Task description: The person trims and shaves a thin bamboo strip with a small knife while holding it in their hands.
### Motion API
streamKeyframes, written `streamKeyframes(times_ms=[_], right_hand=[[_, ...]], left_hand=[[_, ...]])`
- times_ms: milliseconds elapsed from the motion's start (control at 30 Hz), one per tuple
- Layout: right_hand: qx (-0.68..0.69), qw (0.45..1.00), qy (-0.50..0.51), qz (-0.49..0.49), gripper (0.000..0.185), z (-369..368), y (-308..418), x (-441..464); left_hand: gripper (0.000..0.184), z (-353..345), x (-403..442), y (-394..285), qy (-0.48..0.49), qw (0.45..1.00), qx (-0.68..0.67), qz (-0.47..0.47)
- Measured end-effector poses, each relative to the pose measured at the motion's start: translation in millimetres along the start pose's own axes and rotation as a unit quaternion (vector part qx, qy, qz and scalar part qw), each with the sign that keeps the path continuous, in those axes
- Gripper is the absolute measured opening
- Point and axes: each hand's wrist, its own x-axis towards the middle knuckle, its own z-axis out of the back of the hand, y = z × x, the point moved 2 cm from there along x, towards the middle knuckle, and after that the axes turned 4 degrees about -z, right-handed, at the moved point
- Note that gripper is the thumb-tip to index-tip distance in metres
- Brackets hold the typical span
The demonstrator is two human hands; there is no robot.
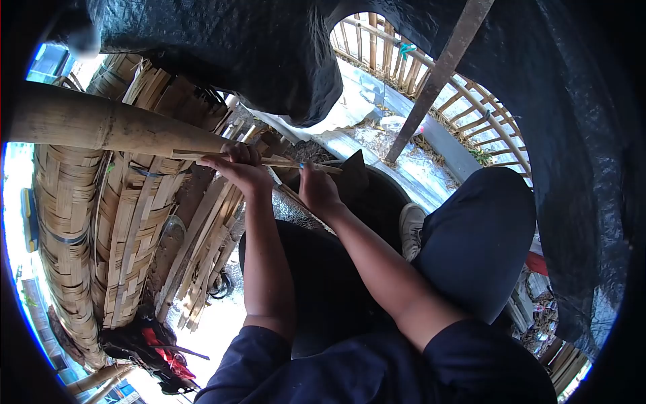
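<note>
A thin, pale bamboo strip (282,162) runs crosswise in front of me, its left end near the thick bamboo pole (101,121). My left hand (243,168) is closed around the strip, close to the pole's end. Further right, my right hand (317,190) is closed at the same strip, thumb up; a small blue spot shows by its thumb. Whether it also grips a tool is hidden. Just beyond it stands a dark pointed piece (354,172), above a round dark container (390,202).
Rolled woven bamboo panels (64,229) stand at left, beside a bundle of split bamboo (208,249). Black plastic sheeting (229,54) hangs overhead and at right. A slanted post (437,81) rises ahead, before a bamboo fence (471,101). My bent knee (484,229) is at right.
</note>
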Motion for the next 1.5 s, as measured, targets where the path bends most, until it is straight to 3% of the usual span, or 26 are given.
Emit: streamKeyframes(times_ms=[100, 167, 200, 233, 300, 400, 467, 600, 700, 900, 967, 1000, 1100, 1233, 1367, 1433, 1500], right_hand=[[-0.008, 0.999, -0.007, -0.05, 0.023, -14, -48, 5], [-0.055, 0.998, 0.011, -0.005, 0.026, -25, -48, 14], [-0.081, 0.992, -0.044, 0.086, 0.025, -20, -28, 12], [-0.083, 0.992, -0.046, 0.085, 0.025, -8, -5, 12], [-0.031, 0.999, 0.032, 0.004, 0.025, 7, 25, 6], [-0.025, 1.0, 0.003, -0.011, 0.024, -8, -41, 7], [-0.047, 0.998, 0.002, -0.051, 0.023, -11, -43, 9], [-0.029, 0.999, 0.017, 0.007, 0.022, 6, 29, -2], [-0.043, 0.999, 0.017, -0.025, 0.022, -13, -52, 3], [-0.023, 0.998, -0.037, 0.053, 0.023, -12, -7, 4], [-0.02, 0.999, 0.011, 0.028, 0.026, -7, -14, -1], [-0.04, 0.998, 0.005, -0.045, 0.027, -22, -59, 2], [-0.091, 0.994, 0.02, -0.06, 0.029, -18, -52, 8], [-0.067, 0.997, 0.028, 0.011, 0.022, 12, 33, -7], [-0.119, 0.991, -0.002, -0.056, 0.022, -15, -84, 6], [-0.108, 0.992, -0.012, -0.071, 0.022, -22, -60, 8], [-0.074, 0.997, -0.021, -0.003, 0.021, -12, -16, 1]], left_hand=[[0.067, 7, 4, 0, 0.006, 1.0, -0.007, -0.003], [0.067, 9, 6, 0, 0.007, 1.0, -0.008, -0.002], [0.068, 7, 5, -1, 0.012, 1.0, -0.012, 0.002], [0.068, 3, 4, 0, 0.018, 1.0, -0.019, 0.006], [0.068, 0, 3, 2, 0.021, 1.0, -0.014, 0.005], [0.067, 1, 2, -1, 0.018, 1.0, -0.023, 0.008], [0.067, 1, 5, -3, 0.011, 0.999, -0.034, 0.013], [0.067, 3, 4, 1, 0.014, 0.999, -0.029, 0.022], [0.067, 3, 3, -2, 0.021, 1.0, -0.011, 0.013], [0.067, 1, 3, 1, 0.002, 0.999, -0.038, 0.035], [0.067, -1, 3, -1, 0.033, 0.999, -0.011, 0.007], [0.067, -1, 4, -2, 0.013, 1.0, -0.01, 0.011], [0.067, -5, 1, -5, 0.016, 1.0, -0.022, 0.009], [0.068, -1, 3, 2, -0.006, 0.999, -0.022, 0.036], [0.067, 3, 4, 0, 0.016, 0.998, -0.047, 0.041], [0.068, 0, 7, 2, 0.013, 0.998, -0.04, 0.038], [0.069, 4, 4, 4, 0.002, 0.999, -0.031, 0.04]])
